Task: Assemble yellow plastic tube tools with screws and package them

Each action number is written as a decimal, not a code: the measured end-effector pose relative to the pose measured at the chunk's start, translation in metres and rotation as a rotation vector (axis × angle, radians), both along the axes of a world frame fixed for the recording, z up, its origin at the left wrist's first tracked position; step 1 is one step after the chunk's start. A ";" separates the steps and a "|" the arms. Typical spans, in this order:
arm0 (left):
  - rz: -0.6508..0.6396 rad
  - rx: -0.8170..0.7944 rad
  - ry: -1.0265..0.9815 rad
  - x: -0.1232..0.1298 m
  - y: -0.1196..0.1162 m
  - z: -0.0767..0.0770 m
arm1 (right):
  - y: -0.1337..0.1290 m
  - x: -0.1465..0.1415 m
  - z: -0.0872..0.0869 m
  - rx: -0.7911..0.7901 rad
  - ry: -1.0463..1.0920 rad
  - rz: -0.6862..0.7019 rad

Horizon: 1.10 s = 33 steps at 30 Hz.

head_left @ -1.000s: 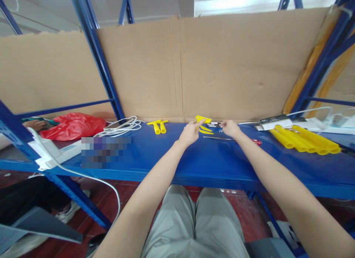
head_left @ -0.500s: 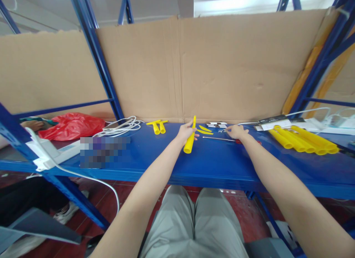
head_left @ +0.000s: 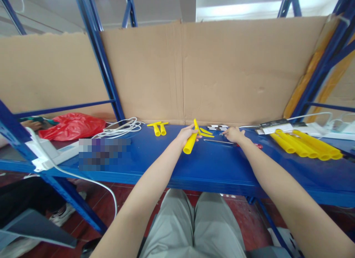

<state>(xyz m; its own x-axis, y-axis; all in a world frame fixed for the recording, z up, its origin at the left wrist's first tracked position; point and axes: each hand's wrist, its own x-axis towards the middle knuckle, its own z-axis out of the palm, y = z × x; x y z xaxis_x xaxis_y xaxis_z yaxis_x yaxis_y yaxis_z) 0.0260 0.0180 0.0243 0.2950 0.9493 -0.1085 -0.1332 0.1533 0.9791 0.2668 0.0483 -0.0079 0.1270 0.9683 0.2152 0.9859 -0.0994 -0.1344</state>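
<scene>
My left hand (head_left: 188,134) is wrapped round a yellow tube (head_left: 190,144) that has a thin yellow blade-like piece at its far end. Over some tiny metal parts (head_left: 221,134) on the blue shelf, my right hand (head_left: 232,133) has its fingers close together; what they hold, if anything, is too small to name. A screwdriver (head_left: 219,141) with a red handle lies partly under my right wrist. Two curved yellow pieces (head_left: 206,132) rest between my hands, and small black-and-white packets (head_left: 217,127) sit behind them.
Two T-shaped yellow pieces (head_left: 157,129) stand left of my left hand. Several yellow tubes (head_left: 307,145) lie at the right beside a black-and-white box (head_left: 274,125). A red bag (head_left: 73,126), white cables (head_left: 122,128) and a power strip (head_left: 65,150) are at the left, near another person's hand.
The yellow tube in my left hand has turned a little, so its thin piece now leans left at the top. My right hand has moved slightly left over the small metal parts.
</scene>
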 end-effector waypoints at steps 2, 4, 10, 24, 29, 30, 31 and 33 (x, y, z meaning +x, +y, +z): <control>-0.034 -0.008 -0.011 -0.001 0.002 -0.001 | -0.004 -0.004 0.003 -0.037 -0.020 -0.026; -0.073 -0.012 -0.016 -0.002 0.005 -0.003 | -0.007 -0.008 0.006 -0.032 -0.034 -0.017; -0.187 -0.008 0.007 -0.005 0.010 -0.007 | -0.005 -0.016 0.006 -0.012 -0.030 -0.013; -0.252 0.015 -0.012 -0.005 0.010 -0.006 | -0.008 -0.026 0.007 -0.127 -0.062 -0.042; -0.233 0.016 -0.012 -0.005 0.005 -0.003 | -0.015 -0.032 0.013 -0.119 -0.142 -0.038; -0.232 0.017 -0.010 -0.005 0.004 -0.002 | -0.016 -0.033 0.015 -0.119 -0.154 -0.031; -0.232 0.019 -0.008 -0.005 0.004 -0.002 | -0.018 -0.034 0.015 -0.117 -0.165 -0.025; -0.232 0.020 -0.008 -0.005 0.003 -0.001 | -0.019 -0.035 0.016 -0.105 -0.191 -0.014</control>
